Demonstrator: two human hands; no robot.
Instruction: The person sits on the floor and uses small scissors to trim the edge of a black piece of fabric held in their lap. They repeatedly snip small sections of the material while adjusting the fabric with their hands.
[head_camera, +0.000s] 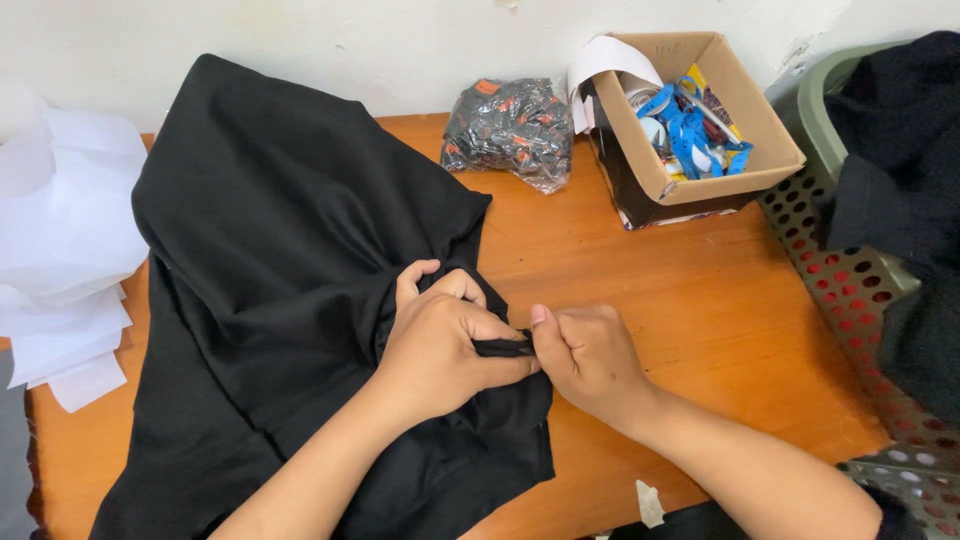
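A black garment (270, 230) lies spread over the left half of a wooden table (700, 300), its top end leaning up against the wall. My left hand (440, 345) bunches the cloth near its right edge and pinches a small fold. My right hand (585, 360) meets it from the right, thumb up, pinching the same narrow strip of black cloth (503, 347) between the two hands.
A cardboard box (690, 120) with blue tape and small items stands at the back right. A clear bag of dark packets (510, 130) lies beside it. White sheets (60, 240) are stacked at the left. A perforated grey basket (860, 270) holding dark clothes stands at the right.
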